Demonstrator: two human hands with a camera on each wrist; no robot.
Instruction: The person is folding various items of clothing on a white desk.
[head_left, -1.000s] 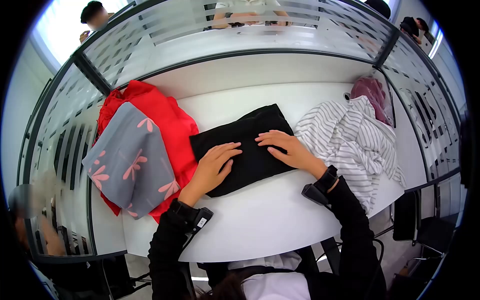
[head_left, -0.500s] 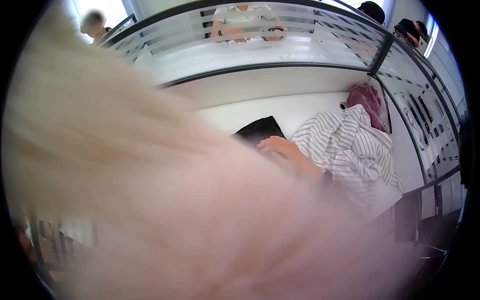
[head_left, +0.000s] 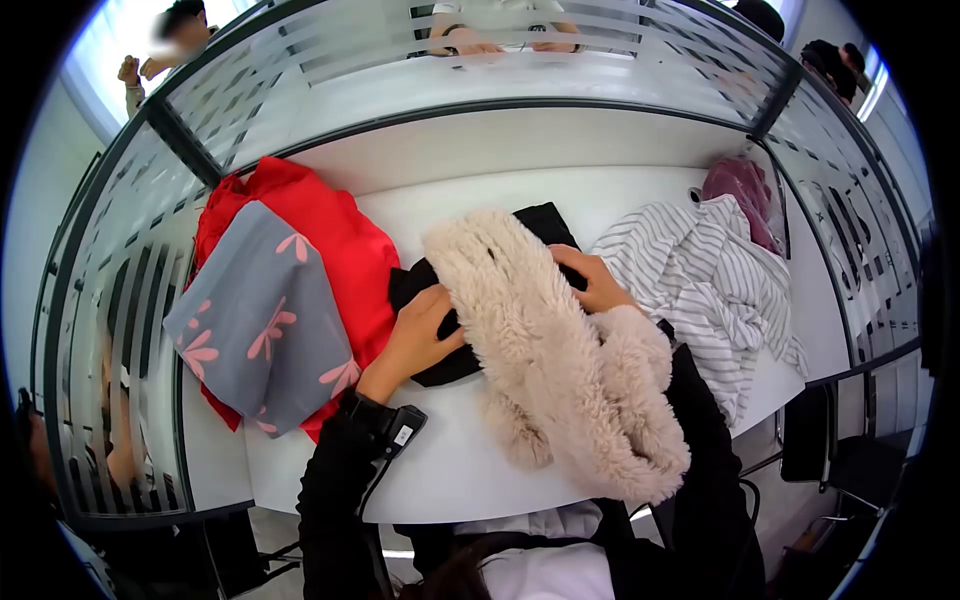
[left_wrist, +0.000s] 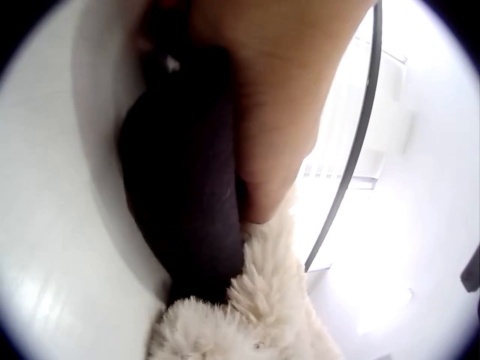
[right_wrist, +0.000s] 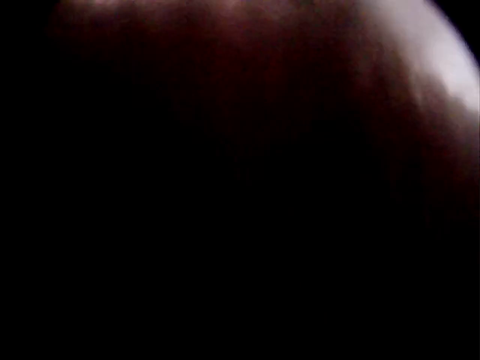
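A fluffy cream scarf [head_left: 540, 310] lies across a folded black cloth [head_left: 535, 222] and hangs over the right forearm. My left hand [head_left: 420, 330] grips the black cloth at its left side, with cloth bunched between thumb and fingers and the fingertips at the scarf's edge. The left wrist view shows the dark cloth [left_wrist: 184, 172] bulging beside the hand [left_wrist: 270, 112], with cream pile [left_wrist: 262, 300] below it. On the far side of the scarf, my right hand [head_left: 597, 280] holds the black cloth with bent fingers. The right wrist view is almost wholly dark.
On the left of the white table [head_left: 440, 470] lie a red cloth [head_left: 350, 250] and a grey cloth with pink flowers [head_left: 260, 320]. A striped cloth [head_left: 690, 270] and a wrapped maroon bundle [head_left: 740, 195] sit at right. A partition [head_left: 480, 105] borders the back.
The hands lay flat on the black cloth. A blurred fluffy thing then covered much of the view; now the cream scarf lies over the cloth and the fingers are bent.
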